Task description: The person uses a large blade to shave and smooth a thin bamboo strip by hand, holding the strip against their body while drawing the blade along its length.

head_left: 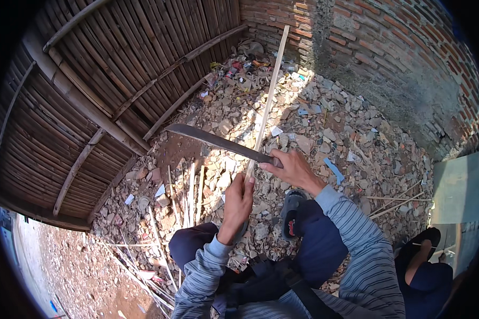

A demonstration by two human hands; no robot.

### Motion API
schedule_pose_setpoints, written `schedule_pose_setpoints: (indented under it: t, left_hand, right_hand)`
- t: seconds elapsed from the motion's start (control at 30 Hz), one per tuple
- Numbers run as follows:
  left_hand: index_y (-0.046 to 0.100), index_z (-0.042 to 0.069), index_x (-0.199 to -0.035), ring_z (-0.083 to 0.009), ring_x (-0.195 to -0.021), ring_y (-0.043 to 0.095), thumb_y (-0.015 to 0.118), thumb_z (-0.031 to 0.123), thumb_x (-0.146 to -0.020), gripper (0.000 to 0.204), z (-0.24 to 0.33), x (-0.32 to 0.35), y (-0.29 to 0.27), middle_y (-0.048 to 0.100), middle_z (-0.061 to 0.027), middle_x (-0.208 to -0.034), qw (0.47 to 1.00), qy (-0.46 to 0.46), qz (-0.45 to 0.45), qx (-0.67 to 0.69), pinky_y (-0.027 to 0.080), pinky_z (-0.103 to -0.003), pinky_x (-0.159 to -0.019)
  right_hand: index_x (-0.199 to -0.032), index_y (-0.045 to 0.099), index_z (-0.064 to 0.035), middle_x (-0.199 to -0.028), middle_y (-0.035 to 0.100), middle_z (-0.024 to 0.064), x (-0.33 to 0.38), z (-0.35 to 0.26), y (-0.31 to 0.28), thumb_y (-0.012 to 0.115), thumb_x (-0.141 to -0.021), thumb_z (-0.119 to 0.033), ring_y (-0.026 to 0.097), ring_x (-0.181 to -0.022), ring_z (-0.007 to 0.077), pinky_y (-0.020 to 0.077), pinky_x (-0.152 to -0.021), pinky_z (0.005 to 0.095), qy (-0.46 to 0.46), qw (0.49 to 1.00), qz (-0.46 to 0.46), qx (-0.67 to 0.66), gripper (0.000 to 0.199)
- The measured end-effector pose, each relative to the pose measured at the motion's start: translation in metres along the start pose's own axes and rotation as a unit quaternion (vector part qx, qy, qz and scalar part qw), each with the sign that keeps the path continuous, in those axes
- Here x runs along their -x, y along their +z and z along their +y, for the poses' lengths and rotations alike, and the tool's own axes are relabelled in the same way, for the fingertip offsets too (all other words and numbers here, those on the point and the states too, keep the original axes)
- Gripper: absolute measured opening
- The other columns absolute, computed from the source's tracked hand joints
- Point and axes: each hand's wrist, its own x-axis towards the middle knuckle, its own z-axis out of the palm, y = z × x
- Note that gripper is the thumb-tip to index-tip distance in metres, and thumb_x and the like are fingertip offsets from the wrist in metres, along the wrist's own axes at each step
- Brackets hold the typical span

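My left hand (238, 202) grips the near end of a long thin pale bamboo strip (269, 95) that runs away from me toward the brick wall. My right hand (292, 167) holds the handle of a long dark curved blade (213, 139). The blade lies across the strip just above my left hand, its tip pointing left. Both sleeves are grey with stripes. My knees in dark blue trousers and a dark sandal (291, 210) show below the hands.
Rubble, stones and litter cover the ground (324, 122). A woven bamboo fence (106, 80) stands at the left, a red brick wall (388, 48) at the back right. Several cut bamboo slivers (189, 194) lie by my left knee. Another person's leg (426, 260) is at the lower right.
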Motion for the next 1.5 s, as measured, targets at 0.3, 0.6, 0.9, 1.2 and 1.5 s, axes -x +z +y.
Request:
schedule_pose_setpoints:
  t: [0.3, 0.6, 0.9, 1.2, 1.5]
  left_hand:
    - [0.063, -0.005, -0.106, -0.0188, -0.064, 0.051, 0.062, 0.018, -0.107, 0.023, -0.014, 0.002, 0.002, 0.059, -0.0115, -0.075, 1.000, 0.015, 0.001, 0.022, 0.042, -0.036, -0.059]
    - [0.060, -0.003, -0.106, -0.0084, -0.068, 0.043, 0.056, 0.019, -0.110, 0.023, 0.007, -0.002, -0.003, 0.052, -0.0013, -0.075, 0.998, -0.018, -0.012, 0.057, 0.036, -0.029, -0.058]
    - [0.060, -0.001, -0.105, -0.0083, -0.066, 0.041, 0.057, 0.022, -0.110, 0.024, 0.005, -0.004, -0.007, 0.050, 0.0007, -0.072, 0.998, -0.047, -0.023, 0.043, 0.035, -0.030, -0.057]
    - [0.062, -0.001, -0.101, -0.0082, -0.067, 0.043, 0.056, 0.022, -0.110, 0.025, 0.006, -0.003, -0.010, 0.051, 0.0004, -0.073, 0.997, -0.051, -0.018, 0.063, 0.037, -0.030, -0.058]
    - [0.064, -0.005, -0.102, -0.0110, -0.066, 0.050, 0.058, 0.015, -0.107, 0.021, 0.018, -0.006, -0.016, 0.059, -0.0054, -0.075, 0.998, -0.056, -0.003, 0.017, 0.041, -0.032, -0.059]
  right_hand:
    - [-0.088, 0.064, -0.0058, -0.061, 0.065, 0.0123, 0.005, -0.010, 0.015, 0.070, -0.094, -0.061, 0.067, -0.058, 0.0372, 0.0510, -0.057, 0.0476, -0.125, 0.990, -0.001, 0.059, 0.056]
    - [-0.090, 0.069, -0.0077, -0.061, 0.065, 0.0107, 0.000, -0.008, 0.013, 0.064, -0.095, -0.069, 0.066, -0.055, 0.0346, 0.0501, -0.055, 0.0477, -0.065, 0.997, -0.042, 0.001, 0.061]
    - [-0.088, 0.070, -0.0106, -0.055, 0.060, 0.0099, -0.002, -0.005, 0.013, 0.063, -0.092, -0.075, 0.064, -0.053, 0.0354, 0.0491, -0.056, 0.0492, -0.032, 0.999, -0.018, 0.014, 0.065]
    - [-0.087, 0.069, -0.0100, -0.056, 0.062, 0.0111, -0.002, -0.011, 0.018, 0.063, -0.094, -0.072, 0.065, -0.053, 0.0347, 0.0499, -0.055, 0.0486, -0.043, 0.999, 0.006, 0.005, 0.063]
    - [-0.090, 0.069, -0.0103, -0.058, 0.062, 0.0092, -0.001, -0.018, 0.017, 0.068, -0.092, -0.069, 0.064, -0.053, 0.0337, 0.0470, -0.053, 0.0451, -0.080, 0.996, -0.012, 0.042, 0.058]
